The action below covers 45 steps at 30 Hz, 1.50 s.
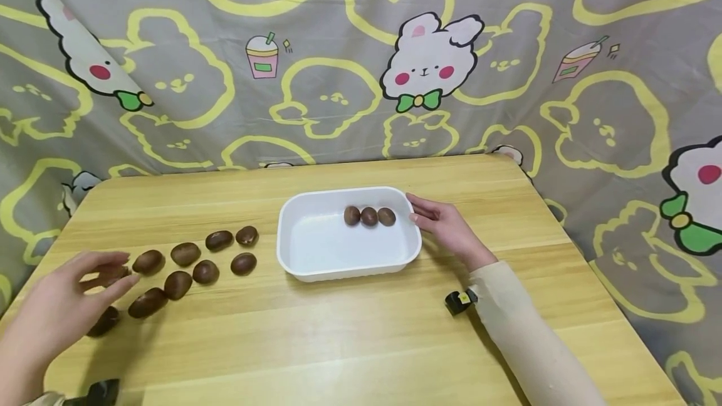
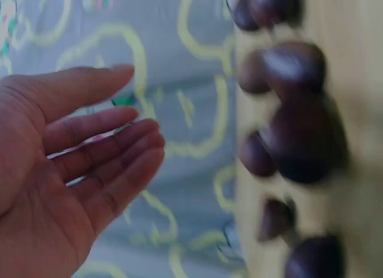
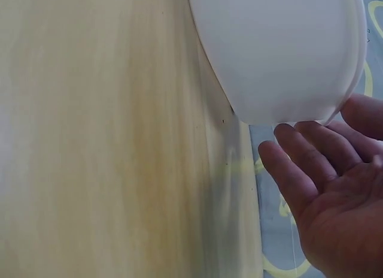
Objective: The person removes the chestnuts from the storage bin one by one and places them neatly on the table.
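Brown chestnuts lie in two loose rows on the left of the table; one chestnut [image 1: 178, 285] is near their middle. My left hand [image 1: 68, 306] hovers over the near-left end of these rows, partly hiding a chestnut [image 1: 103, 322] below it. In the left wrist view, that hand [image 2: 78, 152] has its fingers loosely extended and holds nothing. A white plastic tray [image 1: 316, 243] stands at mid-table, with three chestnuts [image 1: 369, 217] side by side toward its right end. My right hand [image 1: 448, 230] touches the tray's right end, fingertips at the outer wall [image 3: 281, 62] and thumb by the rim.
The wooden table [image 1: 338, 337] ends at the back against a grey patterned curtain [image 1: 333, 24], which also runs along the right side. A small black device [image 1: 459, 301] sits at the right sleeve cuff.
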Available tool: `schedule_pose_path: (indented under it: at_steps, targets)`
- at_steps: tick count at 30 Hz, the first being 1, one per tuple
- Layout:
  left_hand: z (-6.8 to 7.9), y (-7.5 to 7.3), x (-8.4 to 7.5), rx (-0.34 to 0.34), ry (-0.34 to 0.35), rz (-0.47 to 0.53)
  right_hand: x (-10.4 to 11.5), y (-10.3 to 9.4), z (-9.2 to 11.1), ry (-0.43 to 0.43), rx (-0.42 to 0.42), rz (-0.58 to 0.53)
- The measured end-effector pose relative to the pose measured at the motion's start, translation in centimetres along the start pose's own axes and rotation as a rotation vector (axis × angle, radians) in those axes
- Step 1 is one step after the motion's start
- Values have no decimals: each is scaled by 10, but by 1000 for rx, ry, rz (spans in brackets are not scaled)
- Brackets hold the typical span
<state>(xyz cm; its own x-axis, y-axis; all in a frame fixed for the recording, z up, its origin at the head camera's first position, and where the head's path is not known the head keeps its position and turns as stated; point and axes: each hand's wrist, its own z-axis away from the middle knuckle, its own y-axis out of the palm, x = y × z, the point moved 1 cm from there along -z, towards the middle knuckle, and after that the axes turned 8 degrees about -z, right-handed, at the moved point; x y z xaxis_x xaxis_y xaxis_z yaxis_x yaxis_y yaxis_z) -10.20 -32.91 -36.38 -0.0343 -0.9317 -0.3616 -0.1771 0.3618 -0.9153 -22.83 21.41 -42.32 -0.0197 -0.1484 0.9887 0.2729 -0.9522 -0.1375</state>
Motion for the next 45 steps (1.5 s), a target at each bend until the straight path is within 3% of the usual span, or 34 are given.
schedule_pose_path:
  at_steps: [4, 9, 16, 23, 27, 37, 45]
  targets:
    - [-20, -7, -41, 37, 98, 6, 0, 1, -1, 0, -4, 9]
    - [-46, -2, -93, 17, 272, 75, -1, 2, -1, 0, -8, 17]
    - [-88, 22, -162, 219, 416, 130, -1, 1, 0, -1, -9, 46]
    - [-121, 46, -220, 338, 615, 34, 1, 3, 0, 4, -10, 36]
    - [-135, 61, -242, 417, 654, -24, 1, 4, 0, 10, -14, 26]
    - [-152, 99, -271, 608, 612, -161, 2, 3, 2, 3, -24, 25]
    - [-154, 116, -281, 648, 585, -233, 1, 4, 0, 5, -31, 19]
